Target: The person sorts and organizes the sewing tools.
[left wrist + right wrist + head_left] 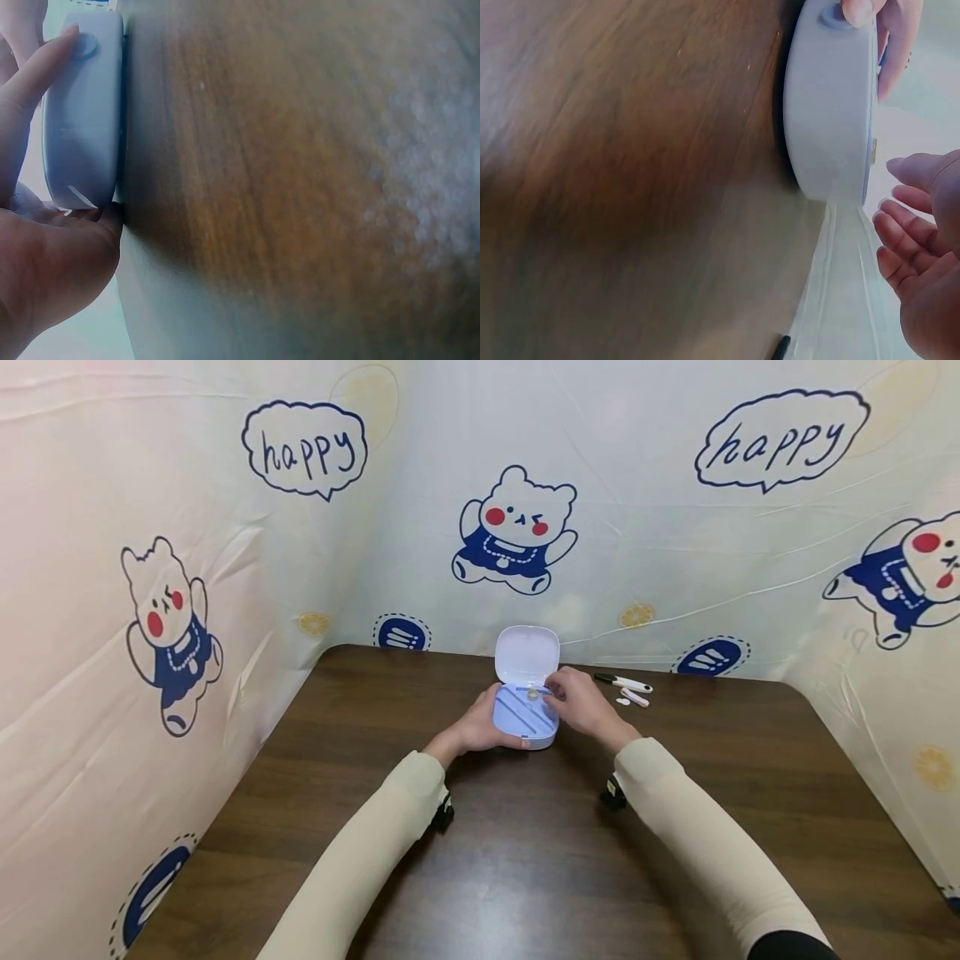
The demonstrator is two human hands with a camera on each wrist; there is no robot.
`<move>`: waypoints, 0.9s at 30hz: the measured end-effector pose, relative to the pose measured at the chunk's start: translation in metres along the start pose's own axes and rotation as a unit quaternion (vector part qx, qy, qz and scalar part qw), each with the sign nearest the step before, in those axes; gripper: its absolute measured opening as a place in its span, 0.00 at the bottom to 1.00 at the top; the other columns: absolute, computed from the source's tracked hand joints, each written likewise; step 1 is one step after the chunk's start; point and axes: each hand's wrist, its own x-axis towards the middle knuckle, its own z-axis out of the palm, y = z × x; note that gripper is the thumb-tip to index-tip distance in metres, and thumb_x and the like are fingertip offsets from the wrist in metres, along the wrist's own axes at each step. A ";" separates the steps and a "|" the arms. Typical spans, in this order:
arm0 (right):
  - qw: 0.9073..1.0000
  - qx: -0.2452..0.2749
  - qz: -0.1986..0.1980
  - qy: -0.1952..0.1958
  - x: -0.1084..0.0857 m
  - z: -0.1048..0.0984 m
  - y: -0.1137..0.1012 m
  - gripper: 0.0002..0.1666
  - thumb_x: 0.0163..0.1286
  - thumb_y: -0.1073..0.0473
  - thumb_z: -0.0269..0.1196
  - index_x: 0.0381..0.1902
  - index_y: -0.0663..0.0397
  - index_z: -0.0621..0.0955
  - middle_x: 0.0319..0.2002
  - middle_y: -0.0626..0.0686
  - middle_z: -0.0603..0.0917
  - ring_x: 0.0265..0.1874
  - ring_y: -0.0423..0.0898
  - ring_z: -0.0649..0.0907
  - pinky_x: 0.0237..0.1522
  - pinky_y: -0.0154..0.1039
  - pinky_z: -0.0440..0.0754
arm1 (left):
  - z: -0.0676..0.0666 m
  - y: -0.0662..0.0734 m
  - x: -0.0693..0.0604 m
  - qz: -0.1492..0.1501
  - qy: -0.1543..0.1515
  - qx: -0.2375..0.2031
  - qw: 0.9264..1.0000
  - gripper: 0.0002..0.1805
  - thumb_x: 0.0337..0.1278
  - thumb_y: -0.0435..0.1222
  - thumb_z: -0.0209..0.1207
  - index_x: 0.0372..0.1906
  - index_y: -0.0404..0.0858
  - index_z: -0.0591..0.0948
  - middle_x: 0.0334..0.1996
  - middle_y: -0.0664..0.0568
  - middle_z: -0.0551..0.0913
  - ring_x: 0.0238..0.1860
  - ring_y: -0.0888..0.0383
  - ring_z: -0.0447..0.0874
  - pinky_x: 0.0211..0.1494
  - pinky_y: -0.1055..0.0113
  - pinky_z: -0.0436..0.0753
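Note:
A pale blue case [525, 720] stands on the table, its white-lined lid [527, 653] raised at the back. My left hand [478, 725] grips the case from the left, the thumb lying along its front by the round button [86, 46]. Diagonal ridges cross the inner tray, and a small gold-coloured piece [533, 694] sits toward its back. Over the right rear edge is my right hand [583, 700]. In the right wrist view its thumb [915, 169] and loosely bent fingers stand apart, with nothing visible between them.
Right of the case lie a black-and-white pen-like tool [626, 682], a small white stick-shaped piece [634, 697] and a tiny white piece [623, 701]. A printed curtain [637, 552] hangs behind and beside the brown table [502, 852].

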 end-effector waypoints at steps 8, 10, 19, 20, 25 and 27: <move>1.000 -0.019 0.005 0.000 -0.009 -0.007 0.007 0.14 0.69 0.64 0.68 0.49 0.67 0.84 0.44 0.61 0.83 0.44 0.56 0.84 0.50 0.52 0.82 | 0.000 -0.003 0.002 -0.007 0.003 0.012 1.000 0.67 0.33 0.48 0.84 0.78 0.41 0.54 0.68 0.44 0.64 0.63 0.49 0.67 0.70 0.53 0.67; 0.999 -0.029 0.014 -0.005 -0.012 -0.009 0.009 0.15 0.69 0.63 0.68 0.51 0.67 0.84 0.46 0.61 0.82 0.46 0.56 0.83 0.51 0.52 0.82 | 0.000 -0.001 0.000 -0.004 0.007 0.012 1.000 0.67 0.33 0.47 0.84 0.78 0.40 0.54 0.68 0.43 0.65 0.63 0.49 0.67 0.70 0.52 0.67; 0.997 -0.071 0.022 -0.014 -0.025 -0.013 0.031 0.20 0.70 0.62 0.67 0.55 0.69 0.82 0.49 0.63 0.81 0.48 0.58 0.82 0.53 0.55 0.80 | -0.001 0.006 -0.006 0.004 0.013 0.017 1.000 0.65 0.35 0.47 0.83 0.77 0.37 0.55 0.67 0.41 0.66 0.63 0.48 0.67 0.70 0.52 0.67; 0.997 -0.076 0.023 -0.015 -0.026 -0.013 0.034 0.20 0.70 0.62 0.67 0.56 0.69 0.82 0.49 0.63 0.81 0.48 0.59 0.82 0.53 0.56 0.79 | -0.001 0.006 -0.006 0.003 0.013 0.016 1.000 0.65 0.35 0.47 0.84 0.77 0.37 0.55 0.67 0.41 0.65 0.63 0.48 0.67 0.70 0.53 0.67; 0.994 -0.100 0.030 -0.020 -0.036 -0.016 0.043 0.22 0.70 0.61 0.67 0.57 0.70 0.81 0.51 0.65 0.80 0.50 0.60 0.81 0.55 0.57 0.78 | 0.001 0.004 -0.004 -0.006 0.014 0.011 1.000 0.65 0.34 0.46 0.84 0.77 0.39 0.54 0.67 0.42 0.65 0.62 0.49 0.67 0.70 0.53 0.67; 0.993 -0.111 0.030 -0.021 -0.040 -0.018 0.046 0.21 0.70 0.61 0.67 0.56 0.70 0.81 0.51 0.65 0.80 0.50 0.61 0.81 0.56 0.57 0.78 | 0.001 0.003 -0.004 -0.006 0.014 0.010 1.000 0.66 0.34 0.46 0.84 0.77 0.39 0.55 0.67 0.42 0.65 0.62 0.49 0.67 0.70 0.53 0.66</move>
